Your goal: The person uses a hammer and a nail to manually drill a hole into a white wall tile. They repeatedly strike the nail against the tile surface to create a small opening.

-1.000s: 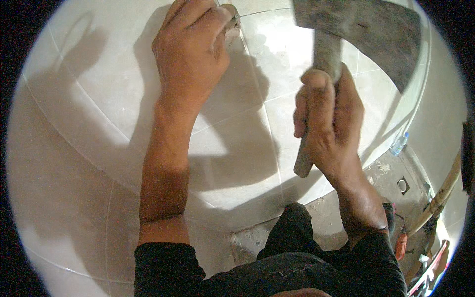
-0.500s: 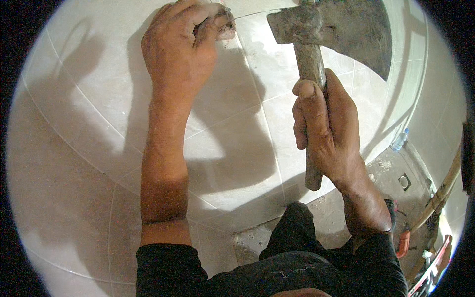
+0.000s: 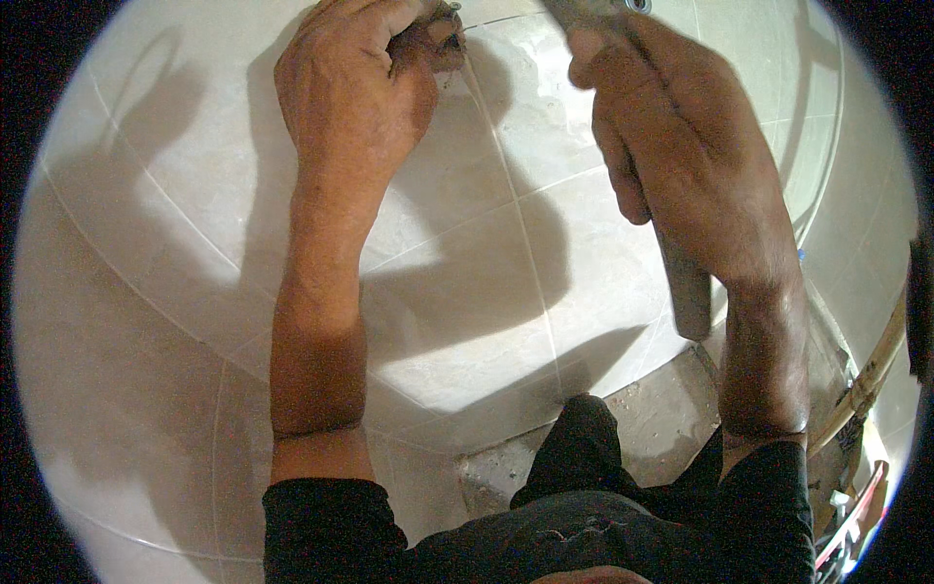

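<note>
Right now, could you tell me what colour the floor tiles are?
Glossy off-white floor tiles with thin pale joints, head view.

Pale glossy tiled floor [image 3: 486, 321] under hard light

pale floor tiles [image 3: 467, 292], possibly wooden pole [image 3: 876, 375]

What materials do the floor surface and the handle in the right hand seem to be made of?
The floor looks like glazed ceramic or stone tile: pale, smooth squares with thin grout lines and a soft sheen. The handle in the right hand looks like worn wood, grey-brown and matt, though the blur leaves this open. The left hand pinches a small dark piece, too small to tell.
</note>
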`<state>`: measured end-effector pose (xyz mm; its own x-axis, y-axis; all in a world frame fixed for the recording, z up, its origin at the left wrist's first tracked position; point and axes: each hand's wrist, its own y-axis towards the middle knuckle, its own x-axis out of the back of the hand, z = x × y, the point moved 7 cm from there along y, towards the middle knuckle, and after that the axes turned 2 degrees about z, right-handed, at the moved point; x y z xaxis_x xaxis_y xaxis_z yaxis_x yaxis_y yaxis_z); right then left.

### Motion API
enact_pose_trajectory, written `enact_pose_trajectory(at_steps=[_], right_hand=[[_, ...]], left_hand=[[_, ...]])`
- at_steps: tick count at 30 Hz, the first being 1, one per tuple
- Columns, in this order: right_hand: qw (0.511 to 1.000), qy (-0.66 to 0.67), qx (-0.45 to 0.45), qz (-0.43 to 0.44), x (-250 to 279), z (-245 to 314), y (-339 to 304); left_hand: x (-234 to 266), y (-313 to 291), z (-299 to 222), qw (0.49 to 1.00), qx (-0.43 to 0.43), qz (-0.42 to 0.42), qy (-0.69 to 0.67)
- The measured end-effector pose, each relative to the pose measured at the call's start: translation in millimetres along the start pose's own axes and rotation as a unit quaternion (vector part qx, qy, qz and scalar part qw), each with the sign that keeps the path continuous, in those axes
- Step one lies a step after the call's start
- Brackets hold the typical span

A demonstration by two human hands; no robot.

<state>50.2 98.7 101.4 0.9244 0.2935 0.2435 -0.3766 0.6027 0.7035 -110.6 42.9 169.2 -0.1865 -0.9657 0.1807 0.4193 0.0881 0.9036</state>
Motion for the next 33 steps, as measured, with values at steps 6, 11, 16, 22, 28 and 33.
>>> enact_pose_trajectory(at_steps=[6,11,16,22,28,33], right_hand=[[0.993,-0.104,0.051,-0.020,-3,-14,11],[0.927,-0.155,0.312,-0.138,-5,-8,-1],[0.986,-0.063,0.135,-0.078,-11,-19,-5],[0.982,-0.117,0.134,-0.061,-22,-36,-1],[0.991,-0.053,0.068,-0.101,-9,-55,-46],[0.998,0.027,-0.046,-0.031,-23,-93,-79]], left_hand=[[3,3,-9,1.000,-0.028,0.001,0.012],[-1,-3,4,0.999,-0.021,-0.025,0.001],[5,-5,-5,0.999,-0.034,-0.013,0.040],[-1,-7,-2,0.998,-0.035,0.008,0.057],[-9,-22,-2,0.970,-0.158,0.070,0.172],[12,-28,30,0.990,0.088,-0.042,-0.102]])
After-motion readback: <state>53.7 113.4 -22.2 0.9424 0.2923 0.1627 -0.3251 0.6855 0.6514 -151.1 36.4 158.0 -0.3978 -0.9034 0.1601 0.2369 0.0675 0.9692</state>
